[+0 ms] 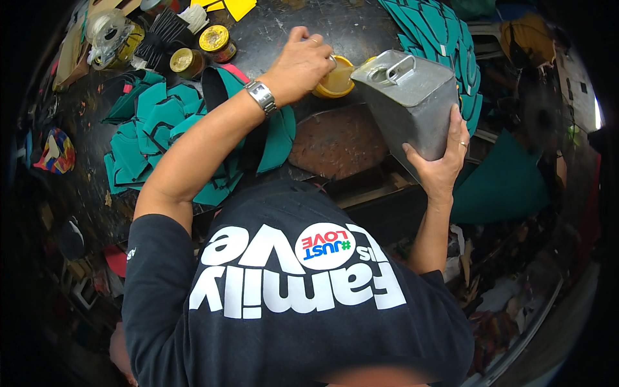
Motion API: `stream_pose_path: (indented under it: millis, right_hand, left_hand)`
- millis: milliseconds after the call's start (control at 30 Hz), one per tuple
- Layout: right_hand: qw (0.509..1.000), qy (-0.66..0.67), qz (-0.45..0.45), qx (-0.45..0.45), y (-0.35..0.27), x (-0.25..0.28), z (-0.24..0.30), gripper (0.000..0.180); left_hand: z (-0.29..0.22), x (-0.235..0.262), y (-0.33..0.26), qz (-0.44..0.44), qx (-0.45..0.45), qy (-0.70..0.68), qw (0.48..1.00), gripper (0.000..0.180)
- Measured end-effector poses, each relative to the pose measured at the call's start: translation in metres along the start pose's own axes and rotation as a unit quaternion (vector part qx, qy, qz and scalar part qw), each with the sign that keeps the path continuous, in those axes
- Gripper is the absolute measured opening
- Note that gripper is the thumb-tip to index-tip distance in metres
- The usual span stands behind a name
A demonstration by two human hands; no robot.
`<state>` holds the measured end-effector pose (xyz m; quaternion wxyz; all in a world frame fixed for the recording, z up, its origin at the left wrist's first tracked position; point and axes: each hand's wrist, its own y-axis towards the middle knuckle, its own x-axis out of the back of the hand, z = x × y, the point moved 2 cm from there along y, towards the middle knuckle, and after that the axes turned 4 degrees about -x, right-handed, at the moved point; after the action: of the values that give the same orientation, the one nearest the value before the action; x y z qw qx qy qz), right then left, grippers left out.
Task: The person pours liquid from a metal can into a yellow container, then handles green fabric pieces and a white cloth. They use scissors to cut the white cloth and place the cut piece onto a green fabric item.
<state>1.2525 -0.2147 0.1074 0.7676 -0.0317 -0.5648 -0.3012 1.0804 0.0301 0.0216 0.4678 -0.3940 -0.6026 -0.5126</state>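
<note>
My right hand (pixel 445 148) grips the lower end of a grey metal can (pixel 409 97) with a wire handle on its top. The can is tilted, its top corner close to the rim of a yellow bowl (pixel 333 94). Pale yellowish liquid (pixel 338 80) shows in the bowl. At the bowl's left side is my left hand (pixel 303 64), its fingers curled together at the rim; what they hold, if anything, is hidden. A metal watch (pixel 261 97) is on my left wrist.
Green cut pieces (pixel 158 122) with dark edges lie heaped on the dark table at left. More green pieces (pixel 429 29) are stacked at far right. A worn brown board (pixel 338 142) lies nearest me. Two yellow-lidded jars (pixel 218 44) stand at far left.
</note>
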Motion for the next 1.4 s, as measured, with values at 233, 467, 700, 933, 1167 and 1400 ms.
stream_pose_path:
  millis: [233, 467, 700, 933, 1167, 1400]
  right_hand:
    - [0.999, 0.017, 0.032, -0.002, -0.009, -0.006, 0.0, 0.109]
    - [0.999, 0.031, 0.017, 0.015, -0.013, -0.014, 0.003, 0.11]
    - [1.0, 0.01, -0.022, 0.006, -0.004, 0.002, 0.002, 0.113]
    - [0.961, 0.226, -0.133, -0.094, -0.017, 0.044, -0.011, 0.128]
    - [0.956, 0.24, -0.116, -0.122, -0.059, 0.012, -0.02, 0.132]
    - [0.92, 0.346, -0.097, -0.154, -0.084, -0.041, -0.016, 0.132]
  left_hand:
    - [-0.013, 0.01, 0.007, -0.115, 0.031, -0.105, 0.987, 0.014]
    - [-0.03, 0.008, 0.016, -0.101, -0.019, -0.048, 0.994, 0.01]
    - [-0.02, 0.011, 0.002, -0.091, -0.034, -0.033, 0.995, 0.02]
    - [-0.012, -0.007, -0.006, -0.037, 0.03, -0.078, 0.996, 0.018]
    - [0.01, 0.036, 0.004, -0.162, 0.118, -0.183, 0.962, 0.012]
    - [-0.011, 0.017, -0.011, 0.044, 0.052, -0.088, 0.994, 0.012]
